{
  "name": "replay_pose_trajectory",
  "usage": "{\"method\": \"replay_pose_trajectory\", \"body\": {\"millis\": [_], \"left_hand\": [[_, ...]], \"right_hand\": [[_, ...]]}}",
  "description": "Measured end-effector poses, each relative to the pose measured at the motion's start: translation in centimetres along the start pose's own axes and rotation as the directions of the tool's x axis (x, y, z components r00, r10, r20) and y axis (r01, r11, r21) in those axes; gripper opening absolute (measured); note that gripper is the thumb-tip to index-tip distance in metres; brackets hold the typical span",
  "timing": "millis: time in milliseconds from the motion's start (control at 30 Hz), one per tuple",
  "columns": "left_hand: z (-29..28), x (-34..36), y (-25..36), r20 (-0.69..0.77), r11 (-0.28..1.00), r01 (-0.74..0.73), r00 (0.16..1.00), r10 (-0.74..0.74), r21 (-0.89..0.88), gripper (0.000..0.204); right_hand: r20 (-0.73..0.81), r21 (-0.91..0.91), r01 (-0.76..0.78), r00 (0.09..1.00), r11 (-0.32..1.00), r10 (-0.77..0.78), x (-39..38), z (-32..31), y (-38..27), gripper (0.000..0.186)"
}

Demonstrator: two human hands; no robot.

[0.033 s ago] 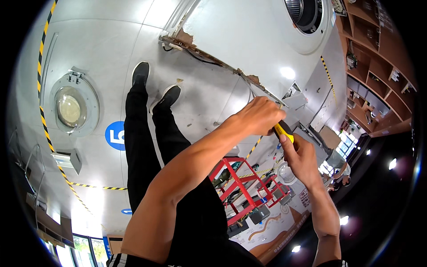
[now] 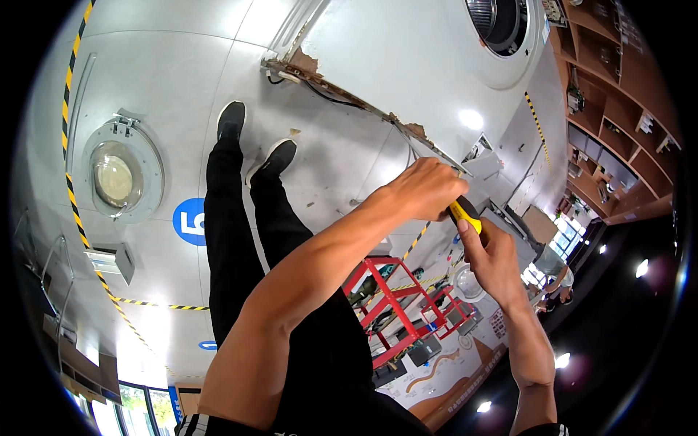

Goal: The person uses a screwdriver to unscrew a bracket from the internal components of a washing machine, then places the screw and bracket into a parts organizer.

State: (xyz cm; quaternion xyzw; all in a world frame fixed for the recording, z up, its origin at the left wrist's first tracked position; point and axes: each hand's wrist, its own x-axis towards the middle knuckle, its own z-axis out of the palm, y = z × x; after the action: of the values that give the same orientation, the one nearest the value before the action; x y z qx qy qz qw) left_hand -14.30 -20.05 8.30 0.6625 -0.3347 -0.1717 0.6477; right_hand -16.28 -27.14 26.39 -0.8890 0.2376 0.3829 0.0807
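Observation:
My right hand (image 2: 491, 254) is wrapped around the yellow-and-black handle of a screwdriver (image 2: 465, 216), thumb lying along it. Directly in front, my left hand (image 2: 430, 190) is closed around the screwdriver's forward end; its fingers hide the shaft and tip. Both hands are beside the lower edge of a white washing machine (image 2: 407, 65), whose body lies tilted across the upper part of the view. Brown rusty patches and a dark cable run along that edge. The machine's round drum opening (image 2: 498, 25) shows at the top right.
A detached round washer door (image 2: 120, 174) lies on the grey floor at left, near a small white drawer-like part (image 2: 113, 261). A red metal cart (image 2: 396, 309) with tools stands below my hands. Brown shelves (image 2: 618, 109) line the right; a person (image 2: 560, 280) is farther off.

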Motion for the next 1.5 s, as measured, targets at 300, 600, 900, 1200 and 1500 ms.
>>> {"method": "replay_pose_trajectory", "body": {"millis": [300,600,900,1200,1500], "left_hand": [[-1.4,1.6,4.4,-0.169,0.996,-0.059,0.984,0.048,-0.064,0.027],[-9.1,-3.6,2.8,-0.443,0.981,0.001,0.892,0.086,0.193,0.023],[-11.7,-5.3,1.1,-0.49,0.98,0.082,0.872,0.018,0.182,0.025],[-12.3,-4.8,0.2,-0.494,0.989,0.058,0.869,0.018,0.138,0.023],[-13.2,-4.9,0.0,-0.379,0.994,0.034,0.926,0.009,0.106,0.025]], "right_hand": [[-0.315,-0.112,0.17,0.928,0.979,-0.198,-1.5,-2.8,-2.7,0.037],[-0.25,-0.13,0.581,0.765,0.804,-0.593,0.3,0.5,-7.3,0.043],[-0.258,-0.155,0.671,0.681,0.725,-0.685,2.5,2.1,-10.6,0.038],[-0.279,-0.172,0.652,0.687,0.738,-0.671,3.0,2.1,-12.1,0.037],[-0.248,-0.164,0.542,0.786,0.824,-0.566,2.7,1.8,-12.6,0.037]]}}
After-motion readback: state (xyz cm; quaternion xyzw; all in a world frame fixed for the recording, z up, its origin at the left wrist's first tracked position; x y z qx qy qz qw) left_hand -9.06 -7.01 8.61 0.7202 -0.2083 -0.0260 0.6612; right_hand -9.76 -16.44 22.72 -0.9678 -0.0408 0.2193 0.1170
